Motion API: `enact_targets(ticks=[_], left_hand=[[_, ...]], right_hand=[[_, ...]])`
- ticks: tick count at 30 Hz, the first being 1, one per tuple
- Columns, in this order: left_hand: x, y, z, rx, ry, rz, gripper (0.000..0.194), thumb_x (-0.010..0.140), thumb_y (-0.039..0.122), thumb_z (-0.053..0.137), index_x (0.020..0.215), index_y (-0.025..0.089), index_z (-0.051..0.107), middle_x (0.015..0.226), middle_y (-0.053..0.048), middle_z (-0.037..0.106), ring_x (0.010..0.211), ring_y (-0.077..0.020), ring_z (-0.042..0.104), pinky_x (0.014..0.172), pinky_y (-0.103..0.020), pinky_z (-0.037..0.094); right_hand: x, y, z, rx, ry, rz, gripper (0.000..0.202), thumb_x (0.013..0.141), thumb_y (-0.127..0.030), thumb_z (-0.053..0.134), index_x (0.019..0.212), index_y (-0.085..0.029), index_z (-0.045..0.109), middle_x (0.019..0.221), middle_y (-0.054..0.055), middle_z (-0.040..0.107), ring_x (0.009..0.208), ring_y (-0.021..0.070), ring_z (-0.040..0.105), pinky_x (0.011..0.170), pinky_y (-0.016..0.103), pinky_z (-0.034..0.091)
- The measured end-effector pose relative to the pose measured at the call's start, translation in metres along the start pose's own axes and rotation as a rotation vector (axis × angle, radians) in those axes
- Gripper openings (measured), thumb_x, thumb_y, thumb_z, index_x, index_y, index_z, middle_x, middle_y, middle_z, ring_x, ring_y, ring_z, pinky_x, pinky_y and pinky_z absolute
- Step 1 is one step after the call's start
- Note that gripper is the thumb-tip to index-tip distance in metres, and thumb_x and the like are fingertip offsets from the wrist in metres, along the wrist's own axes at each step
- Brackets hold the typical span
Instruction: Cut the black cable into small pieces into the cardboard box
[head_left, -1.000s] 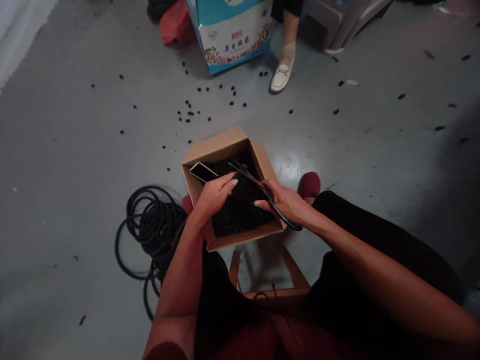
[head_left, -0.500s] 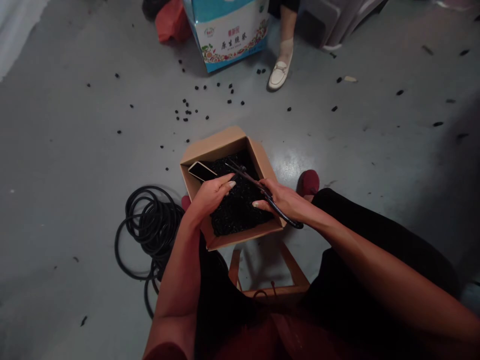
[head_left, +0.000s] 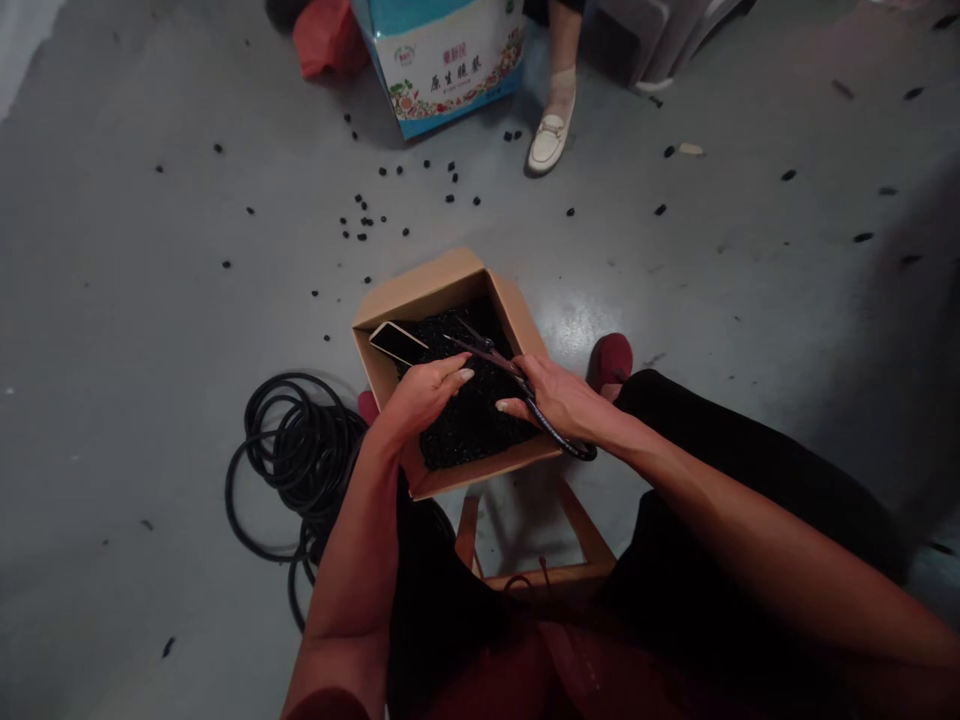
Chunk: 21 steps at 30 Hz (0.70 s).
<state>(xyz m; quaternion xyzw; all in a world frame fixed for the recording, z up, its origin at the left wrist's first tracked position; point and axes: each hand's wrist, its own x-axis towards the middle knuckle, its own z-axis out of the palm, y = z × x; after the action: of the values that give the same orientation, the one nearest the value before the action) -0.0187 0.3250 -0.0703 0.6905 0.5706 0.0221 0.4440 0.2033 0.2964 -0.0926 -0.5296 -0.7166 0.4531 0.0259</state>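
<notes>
My right hand (head_left: 555, 398) grips a pair of dark-handled scissors (head_left: 501, 364), its blades pointing up and left over an open cardboard box (head_left: 459, 484). The two blade tips stand a little apart. Close to the blades is my left hand (head_left: 431, 392), thumb and fingers brought together; whatever lies between them is too dark to make out. Small black cut pieces (head_left: 476, 425) fill the bottom of the box. A dark flat rectangle with a pale edge, like a phone (head_left: 397, 343), leans in the box's far left corner.
Coiled black hose (head_left: 300, 450) lies on the floor at my left. Black bits (head_left: 365, 221) are scattered over the grey floor. Ahead stand a blue-and-white printed carton (head_left: 450, 75), a red bag (head_left: 328, 40) and another person's foot in a white shoe (head_left: 549, 143). A wooden stool (head_left: 585, 525) is beneath me.
The camera view has shifted slightly. The scissor blades have spread a little more at the tips. Both hands keep nearly the same place over the box.
</notes>
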Motion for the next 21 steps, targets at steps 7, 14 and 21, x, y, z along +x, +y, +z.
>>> enact_targets(ticks=[7,14,21], left_hand=[[0.003,-0.008,0.007,0.130,-0.122,-0.044,0.033,0.094,0.029,0.039,0.111,0.014,0.063,0.074,-0.003,0.065,0.063,-0.0141,0.060,0.064,-0.024,0.046],[0.003,-0.016,0.012,0.188,-0.232,-0.054,0.018,0.094,0.024,0.038,0.084,0.016,0.051,0.073,-0.003,0.065,0.062,-0.0114,0.062,0.061,-0.021,0.045],[0.006,-0.018,0.015,0.184,-0.274,-0.078,0.015,0.094,0.021,0.039,0.081,0.017,0.047,0.073,-0.003,0.065,0.062,-0.0108,0.062,0.063,-0.021,0.046]], right_hand=[[0.004,0.004,0.019,-0.017,-0.053,0.045,0.033,0.093,-0.047,0.039,0.108,-0.019,0.047,0.098,0.011,0.059,0.080,0.0226,0.057,0.066,0.031,0.036],[0.003,-0.003,0.025,-0.022,-0.077,0.078,0.023,0.092,-0.040,0.041,0.102,-0.019,0.047,0.094,0.011,0.062,0.078,0.0218,0.057,0.063,0.029,0.034],[0.004,-0.004,0.025,-0.113,-0.094,0.094,0.025,0.093,-0.040,0.040,0.104,-0.019,0.048,0.096,0.014,0.065,0.083,0.0256,0.060,0.062,0.030,0.033]])
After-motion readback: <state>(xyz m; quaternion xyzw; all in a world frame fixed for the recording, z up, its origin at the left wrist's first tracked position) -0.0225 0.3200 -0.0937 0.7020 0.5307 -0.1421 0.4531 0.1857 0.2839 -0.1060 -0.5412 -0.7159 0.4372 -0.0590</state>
